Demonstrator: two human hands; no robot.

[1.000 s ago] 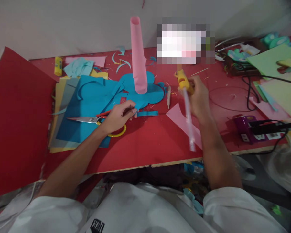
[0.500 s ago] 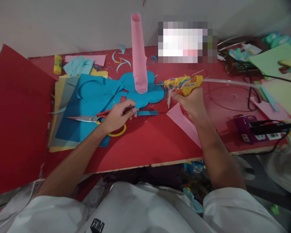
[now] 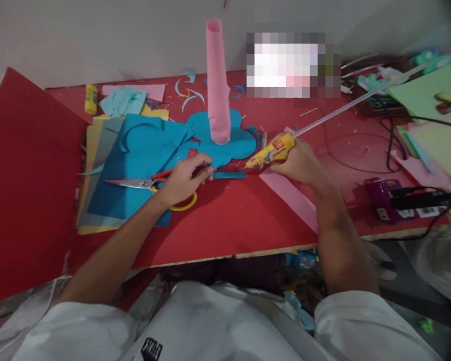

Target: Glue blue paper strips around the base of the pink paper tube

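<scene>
My right hand [image 3: 300, 163] grips a yellow glue gun [image 3: 271, 152] with a long clear glue stick [image 3: 357, 100] sticking out behind it. Its nozzle points down-left at the end of a narrow blue paper strip [image 3: 229, 175] on the red table [image 3: 225, 225]. My left hand [image 3: 186, 179] pinches the strip's other end, resting over scissors [image 3: 143, 184] with red and yellow handles. A pink paper tube [image 3: 217, 82] stands upright on a blue cloud-shaped cutout [image 3: 225, 143] just beyond.
A stack of blue, grey and yellow sheets [image 3: 108, 170] lies at left, beside a large red board [image 3: 26, 180]. A pink sheet [image 3: 293, 198] lies under my right wrist. A purple power strip [image 3: 394, 203] with black cables sits at right, green sheets [image 3: 432, 115] behind it. A yellow glue stick [image 3: 90, 99] lies far left.
My right hand swung the glue gun from upright, turned it level, then lowered it leftward so the nozzle meets the blue strip. My left hand stayed put.
</scene>
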